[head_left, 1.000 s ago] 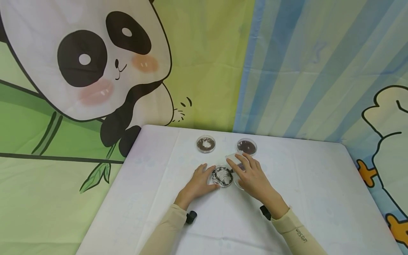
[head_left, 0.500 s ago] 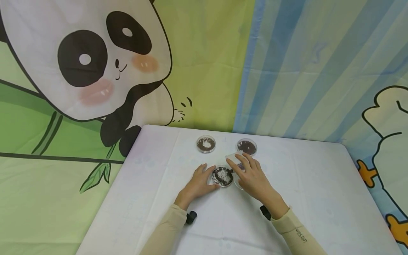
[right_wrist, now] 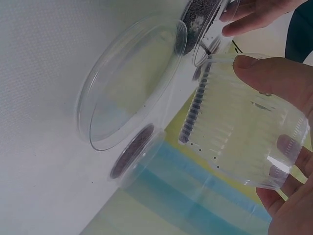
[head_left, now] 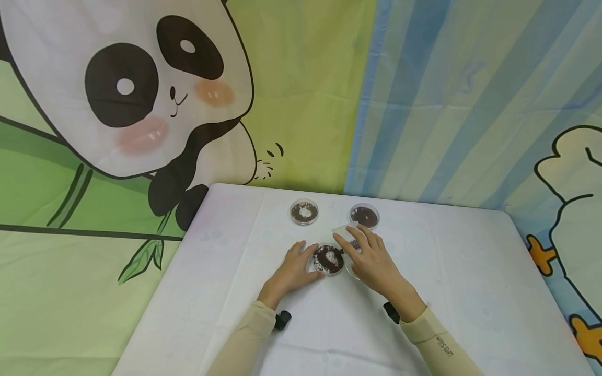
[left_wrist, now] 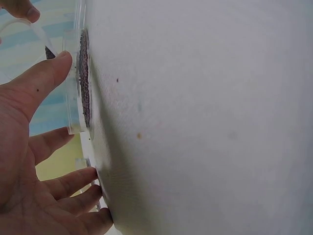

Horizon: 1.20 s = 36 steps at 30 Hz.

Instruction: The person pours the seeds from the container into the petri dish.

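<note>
In the head view my left hand (head_left: 292, 269) holds a petri dish (head_left: 328, 259) by its sides between thumb and index finger. Dark grains and patches of white material fill the dish, which sits flat on the table. My right hand (head_left: 373, 263) grips a clear, ribbed plastic container (right_wrist: 239, 122), tilted with its edge at the dish's right rim. Dark grains line the container's lower side in the right wrist view. A clear round dish or lid (right_wrist: 132, 83) lies beside the filled dish, partly under my right hand.
Toward the table's back edge stand two more petri dishes. The left one (head_left: 303, 212) holds dark grains with a white patch, the right one (head_left: 364, 216) mostly dark grains. A printed curtain (head_left: 305, 104) hangs behind the white table (head_left: 470, 282).
Dark grains in the held petri dish have spread over more of the white material. Both hands and the container have stayed in nearly the same place.
</note>
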Motion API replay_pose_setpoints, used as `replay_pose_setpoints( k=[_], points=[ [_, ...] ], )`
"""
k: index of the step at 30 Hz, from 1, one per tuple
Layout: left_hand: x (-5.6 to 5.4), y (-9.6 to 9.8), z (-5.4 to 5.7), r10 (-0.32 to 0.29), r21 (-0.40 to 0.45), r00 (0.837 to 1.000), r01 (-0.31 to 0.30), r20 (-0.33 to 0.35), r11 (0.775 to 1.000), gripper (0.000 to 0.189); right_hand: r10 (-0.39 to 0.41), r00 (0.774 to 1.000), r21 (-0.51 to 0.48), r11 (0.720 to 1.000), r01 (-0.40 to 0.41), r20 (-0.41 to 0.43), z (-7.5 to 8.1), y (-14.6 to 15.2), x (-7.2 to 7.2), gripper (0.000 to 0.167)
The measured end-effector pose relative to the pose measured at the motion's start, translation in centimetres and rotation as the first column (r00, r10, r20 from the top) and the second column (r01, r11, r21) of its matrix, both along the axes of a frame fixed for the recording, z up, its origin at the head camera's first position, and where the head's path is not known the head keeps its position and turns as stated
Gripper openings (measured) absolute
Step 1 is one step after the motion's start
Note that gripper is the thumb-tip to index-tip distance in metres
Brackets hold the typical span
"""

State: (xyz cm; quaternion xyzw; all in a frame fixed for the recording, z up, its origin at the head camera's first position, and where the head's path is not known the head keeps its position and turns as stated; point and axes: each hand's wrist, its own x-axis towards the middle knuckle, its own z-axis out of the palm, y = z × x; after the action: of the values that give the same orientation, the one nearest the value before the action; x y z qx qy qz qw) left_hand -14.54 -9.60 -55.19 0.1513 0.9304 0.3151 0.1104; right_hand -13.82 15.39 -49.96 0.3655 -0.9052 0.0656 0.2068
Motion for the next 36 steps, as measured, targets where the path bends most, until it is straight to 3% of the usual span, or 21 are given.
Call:
replay_pose_setpoints(
  k=[29, 36],
  points=[
    [0.19, -0.02, 0.4, -0.002, 0.007, 1.0, 0.002, -0.006, 1.0, 0.081, -0.013, 1.0, 0.001, 1.0, 0.013, 0.013, 0.02, 0.03, 0.1, 0.102],
    [0.21, -0.06, 0.46, -0.003, 0.018, 1.0, 0.003, -0.006, 1.0, 0.081, -0.02, 0.998, -0.107, 0.994, 0.026, 0.06, -0.38, 0.27, 0.09, 0.105]
  ],
)
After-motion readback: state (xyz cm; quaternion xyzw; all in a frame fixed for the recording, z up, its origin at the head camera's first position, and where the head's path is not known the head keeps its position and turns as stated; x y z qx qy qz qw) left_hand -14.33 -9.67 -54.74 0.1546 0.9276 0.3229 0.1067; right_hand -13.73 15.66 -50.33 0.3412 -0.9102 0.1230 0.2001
